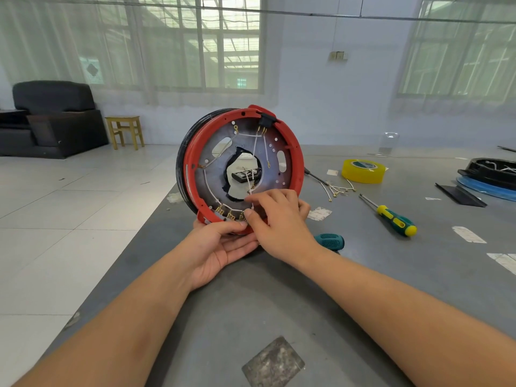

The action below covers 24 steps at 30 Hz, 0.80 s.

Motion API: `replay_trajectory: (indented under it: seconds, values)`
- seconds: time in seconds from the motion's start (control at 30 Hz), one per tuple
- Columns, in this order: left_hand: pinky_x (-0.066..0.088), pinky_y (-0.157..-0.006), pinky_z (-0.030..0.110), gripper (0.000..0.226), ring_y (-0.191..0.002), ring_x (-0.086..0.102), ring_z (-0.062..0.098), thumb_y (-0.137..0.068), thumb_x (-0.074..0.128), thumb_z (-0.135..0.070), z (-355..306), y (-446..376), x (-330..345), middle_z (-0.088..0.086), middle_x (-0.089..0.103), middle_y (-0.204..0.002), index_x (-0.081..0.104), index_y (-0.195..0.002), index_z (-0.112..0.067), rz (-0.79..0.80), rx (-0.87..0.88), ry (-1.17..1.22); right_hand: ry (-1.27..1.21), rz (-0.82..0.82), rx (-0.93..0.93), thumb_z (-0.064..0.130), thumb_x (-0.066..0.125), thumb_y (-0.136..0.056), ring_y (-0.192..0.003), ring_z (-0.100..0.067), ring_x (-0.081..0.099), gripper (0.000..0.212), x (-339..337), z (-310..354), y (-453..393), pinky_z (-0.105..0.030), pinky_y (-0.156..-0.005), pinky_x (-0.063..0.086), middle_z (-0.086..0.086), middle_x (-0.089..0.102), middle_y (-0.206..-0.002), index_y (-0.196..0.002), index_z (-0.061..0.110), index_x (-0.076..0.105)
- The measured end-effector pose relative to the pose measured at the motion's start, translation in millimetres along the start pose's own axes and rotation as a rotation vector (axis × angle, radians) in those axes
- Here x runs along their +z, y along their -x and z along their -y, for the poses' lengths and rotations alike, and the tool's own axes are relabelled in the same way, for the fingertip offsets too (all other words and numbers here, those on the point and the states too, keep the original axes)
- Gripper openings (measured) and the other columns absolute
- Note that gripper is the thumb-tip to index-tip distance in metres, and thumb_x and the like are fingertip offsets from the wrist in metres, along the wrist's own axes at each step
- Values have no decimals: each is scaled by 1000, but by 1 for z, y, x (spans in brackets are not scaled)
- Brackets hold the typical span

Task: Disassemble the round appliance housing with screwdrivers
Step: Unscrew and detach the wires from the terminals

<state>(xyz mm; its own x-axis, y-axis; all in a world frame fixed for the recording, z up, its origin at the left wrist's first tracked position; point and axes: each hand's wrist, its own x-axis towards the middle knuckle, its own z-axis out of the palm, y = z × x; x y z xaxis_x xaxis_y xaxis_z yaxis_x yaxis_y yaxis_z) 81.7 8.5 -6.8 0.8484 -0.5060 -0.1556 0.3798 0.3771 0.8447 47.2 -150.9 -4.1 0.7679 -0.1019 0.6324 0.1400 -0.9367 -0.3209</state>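
Observation:
The round appliance housing (290, 141), a red ring around a grey metal plate with white wires and brass terminals, stands on edge on the grey table (279, 289). My left hand (217, 252) holds its lower rim from below, thumb on the red edge. At the bottom of the plate, my right hand (279, 219) pinches a white wire (254, 150) at a terminal. A yellow-green screwdriver (391, 216) lies to the right. A teal screwdriver handle (331, 241) shows behind my right wrist.
Yellow tape roll (363, 171), loose wires (337, 188) and a thin screwdriver (314, 175) lie right of the housing. A black housing part on a blue ring (488, 174) sits at far right. The table's left edge drops to a tiled floor with stool (125, 131) and sofa (50, 118).

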Motion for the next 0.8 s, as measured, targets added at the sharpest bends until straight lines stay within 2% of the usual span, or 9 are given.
replay_trajectory:
  seconds: [0.23,0.37,0.43,0.57,0.7,0.8]
  values:
    - [66,-81,50,48,-98,78,40,-94,62,12,0,0,0,29,76,-111,55,-140,1,20,12,-1,-71,24,-27,43,51,-98,-132,-9,34,35,-2,1,0,-35,-100,18,17,54,-131,-130,38,64]
    - [66,-66,42,48,-83,80,35,-95,56,16,1,0,1,25,77,-99,53,-138,-6,29,34,7,-123,25,-72,40,49,-97,-134,-8,34,42,0,9,2,-33,-102,18,16,51,-137,-136,33,63]
    - [65,-63,39,47,-79,80,32,-96,56,14,1,0,2,23,78,-95,53,-138,-7,19,35,14,-103,18,-110,39,49,-98,-132,-10,36,44,1,11,5,-34,-102,20,14,50,-137,-139,30,62]
    - [65,-68,39,58,-92,80,34,-91,62,9,-1,0,-1,26,77,-110,49,-148,5,12,5,55,-98,7,-141,38,47,-99,-128,-11,37,47,2,7,8,-35,-102,23,10,48,-139,-144,27,59]
    - [66,-72,42,53,-101,78,38,-83,69,7,-1,0,-2,33,71,-123,60,-136,10,18,-25,90,-197,-34,-3,41,43,-99,-129,-8,37,49,2,3,6,-32,-99,21,12,45,-138,-145,30,56]
    - [66,-73,43,57,-102,78,40,-86,68,8,0,-1,-1,33,72,-121,55,-142,7,4,-21,83,-187,-30,-3,44,42,-100,-131,-6,36,49,2,1,7,-30,-99,18,15,45,-138,-145,32,56]
